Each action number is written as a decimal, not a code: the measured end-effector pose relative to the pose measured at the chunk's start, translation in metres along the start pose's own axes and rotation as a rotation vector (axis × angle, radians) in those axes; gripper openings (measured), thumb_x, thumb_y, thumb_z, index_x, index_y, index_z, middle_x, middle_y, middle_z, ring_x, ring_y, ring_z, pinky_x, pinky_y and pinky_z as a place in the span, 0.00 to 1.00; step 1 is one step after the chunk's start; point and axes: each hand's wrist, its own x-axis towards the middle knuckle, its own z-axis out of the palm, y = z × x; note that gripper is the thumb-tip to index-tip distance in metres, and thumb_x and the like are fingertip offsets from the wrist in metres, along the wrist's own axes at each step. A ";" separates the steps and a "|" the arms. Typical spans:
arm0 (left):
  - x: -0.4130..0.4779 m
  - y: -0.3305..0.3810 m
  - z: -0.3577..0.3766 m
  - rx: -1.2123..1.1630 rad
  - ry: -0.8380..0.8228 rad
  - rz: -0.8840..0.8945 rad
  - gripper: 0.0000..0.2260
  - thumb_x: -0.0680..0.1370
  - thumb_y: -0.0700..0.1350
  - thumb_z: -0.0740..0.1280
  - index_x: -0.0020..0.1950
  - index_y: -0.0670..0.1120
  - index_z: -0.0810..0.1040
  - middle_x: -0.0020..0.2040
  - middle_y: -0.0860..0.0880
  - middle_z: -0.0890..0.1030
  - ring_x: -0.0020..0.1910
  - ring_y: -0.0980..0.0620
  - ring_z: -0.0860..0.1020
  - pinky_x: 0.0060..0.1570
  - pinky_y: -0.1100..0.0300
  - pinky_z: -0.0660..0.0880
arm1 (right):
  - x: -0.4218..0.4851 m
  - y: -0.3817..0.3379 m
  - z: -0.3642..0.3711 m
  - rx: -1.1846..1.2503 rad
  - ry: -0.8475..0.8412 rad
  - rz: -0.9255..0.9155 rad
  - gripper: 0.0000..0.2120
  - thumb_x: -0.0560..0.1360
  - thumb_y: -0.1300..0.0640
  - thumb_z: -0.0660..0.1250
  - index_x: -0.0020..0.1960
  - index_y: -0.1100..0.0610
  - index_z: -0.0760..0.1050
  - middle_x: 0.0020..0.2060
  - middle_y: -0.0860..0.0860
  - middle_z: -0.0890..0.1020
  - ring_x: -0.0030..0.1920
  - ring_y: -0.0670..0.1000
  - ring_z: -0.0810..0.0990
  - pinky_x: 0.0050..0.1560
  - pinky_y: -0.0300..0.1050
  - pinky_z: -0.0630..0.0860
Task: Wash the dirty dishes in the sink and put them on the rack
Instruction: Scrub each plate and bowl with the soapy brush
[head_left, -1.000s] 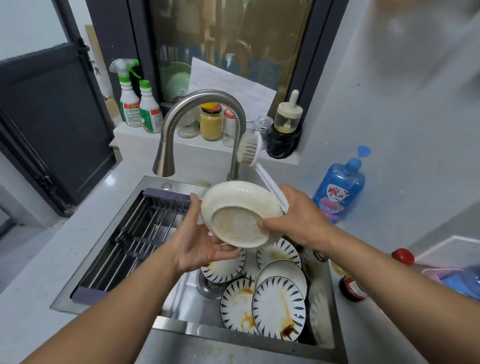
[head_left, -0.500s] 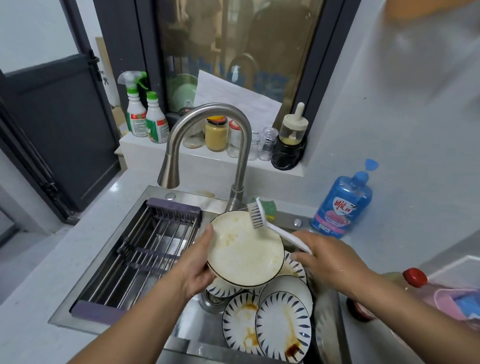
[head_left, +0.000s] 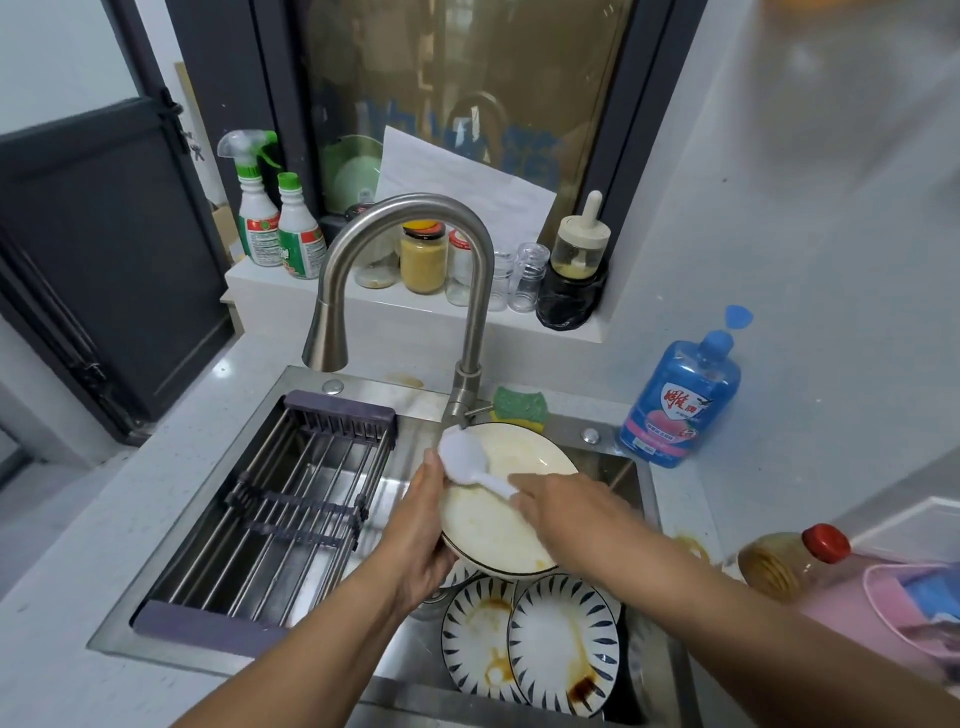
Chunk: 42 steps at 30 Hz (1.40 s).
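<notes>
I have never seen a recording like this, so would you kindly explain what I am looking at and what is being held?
There is no machine: a person's two bare hands, filmed by one camera worn on the head, looking down. The left hand holds a stained cream bowl over the steel sink; the right hand holds a white dish brush, head on the bowl. Below lie dirty blue-striped plates. The drying rack spans the sink's left part, with no dish on it. A blue soap bottle stands on the counter.

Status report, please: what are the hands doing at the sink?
Left hand grips stained cream round dish. Right hand holds white plastic brush on it. Stained blue-striped plates below; nothing blocking.
</notes>
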 end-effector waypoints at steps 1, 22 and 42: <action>0.002 0.002 -0.002 -0.029 0.019 -0.024 0.33 0.78 0.69 0.57 0.69 0.45 0.77 0.57 0.38 0.85 0.55 0.39 0.84 0.55 0.39 0.81 | -0.002 -0.003 0.002 0.075 -0.046 -0.019 0.14 0.86 0.47 0.54 0.66 0.47 0.74 0.45 0.49 0.80 0.41 0.52 0.77 0.41 0.49 0.74; 0.022 0.041 -0.021 0.516 -0.187 0.046 0.16 0.84 0.57 0.60 0.69 0.54 0.77 0.61 0.45 0.85 0.58 0.43 0.84 0.59 0.44 0.80 | 0.016 0.039 -0.024 -0.621 0.289 -0.286 0.27 0.82 0.60 0.60 0.78 0.44 0.60 0.55 0.55 0.77 0.51 0.59 0.80 0.38 0.49 0.70; 0.029 -0.008 -0.078 0.726 0.100 0.302 0.12 0.86 0.46 0.61 0.65 0.52 0.81 0.59 0.51 0.85 0.58 0.50 0.82 0.57 0.54 0.79 | 0.012 0.048 0.069 0.090 0.117 -0.061 0.12 0.85 0.47 0.56 0.66 0.42 0.73 0.37 0.47 0.78 0.34 0.49 0.77 0.35 0.48 0.74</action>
